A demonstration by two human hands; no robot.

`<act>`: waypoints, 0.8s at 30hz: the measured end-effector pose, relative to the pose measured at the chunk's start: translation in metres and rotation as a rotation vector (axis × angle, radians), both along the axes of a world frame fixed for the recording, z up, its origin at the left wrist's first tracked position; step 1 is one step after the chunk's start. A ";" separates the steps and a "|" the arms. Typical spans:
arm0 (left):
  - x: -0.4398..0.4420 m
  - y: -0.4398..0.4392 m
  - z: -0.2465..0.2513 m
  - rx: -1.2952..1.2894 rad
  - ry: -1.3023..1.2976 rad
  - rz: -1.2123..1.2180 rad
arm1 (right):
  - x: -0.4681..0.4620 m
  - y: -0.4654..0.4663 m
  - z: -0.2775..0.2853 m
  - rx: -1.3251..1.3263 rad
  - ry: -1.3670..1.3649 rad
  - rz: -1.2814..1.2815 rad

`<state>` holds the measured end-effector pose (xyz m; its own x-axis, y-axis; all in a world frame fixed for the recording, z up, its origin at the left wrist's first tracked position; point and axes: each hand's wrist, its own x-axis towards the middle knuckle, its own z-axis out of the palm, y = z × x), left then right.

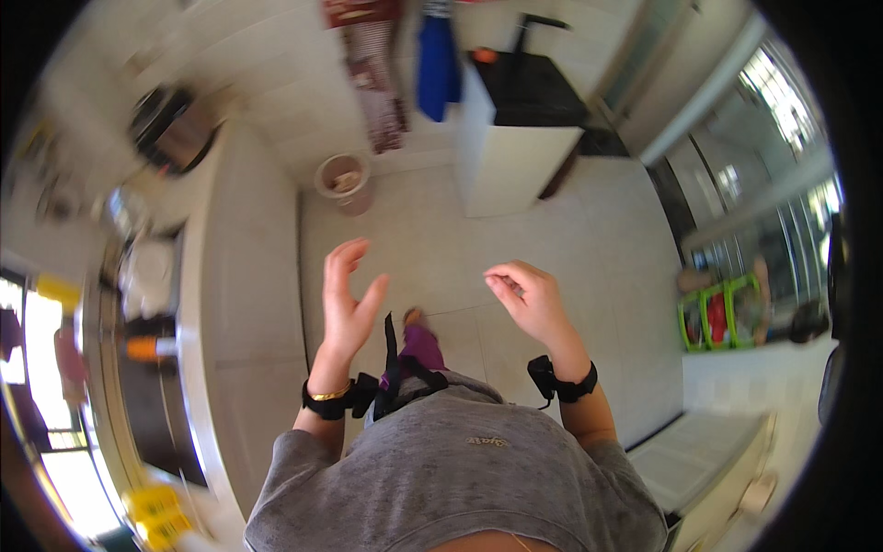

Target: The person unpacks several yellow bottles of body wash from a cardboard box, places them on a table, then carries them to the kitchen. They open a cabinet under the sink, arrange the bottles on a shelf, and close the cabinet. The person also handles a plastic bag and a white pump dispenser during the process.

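Observation:
My left hand (348,300) is raised over the tiled floor (441,255) with its thumb and fingers apart and nothing in it. Opposite it, my right hand (531,300) is in mid-air with curled fingers. Its fingertips come close to the thumb, and I see no object between them. Each wrist wears a black strap with a small device, the left one (341,399) next to a gold bracelet (331,393) and the right one (562,379) alone. Neither hand touches anything. Below them a foot and a purple trouser leg (422,348) show.
Along the left runs a counter (210,290) with a cooker pot (172,131) and a gas hob (159,407). A bin (343,181) stands ahead, near hanging cloths (376,83). A black-topped white cabinet (517,159) stands ahead right. A green basket (717,314) is at right.

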<state>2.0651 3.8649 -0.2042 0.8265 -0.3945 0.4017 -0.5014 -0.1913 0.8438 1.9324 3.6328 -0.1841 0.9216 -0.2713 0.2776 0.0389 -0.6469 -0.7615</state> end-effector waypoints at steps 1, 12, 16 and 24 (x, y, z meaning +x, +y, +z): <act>0.013 -0.026 -0.005 0.020 0.013 -0.018 | 0.001 -0.027 -0.004 -0.038 0.012 -0.044; 0.105 -0.418 -0.001 0.062 0.053 -0.631 | -0.061 -0.319 -0.002 -0.131 0.067 -0.928; 0.092 -0.581 -0.009 0.021 0.234 -0.953 | -0.101 -0.395 -0.025 -0.105 0.081 -1.224; 0.047 -0.859 -0.012 0.137 0.322 -0.950 | -0.160 -0.646 -0.018 -0.212 0.145 -1.363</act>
<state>2.1126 3.0057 -0.2165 0.2078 -0.9712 0.1166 -0.2486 0.0628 0.9666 1.7726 2.9872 -0.2021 -0.0100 -0.9359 0.3521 -0.7806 -0.2127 -0.5877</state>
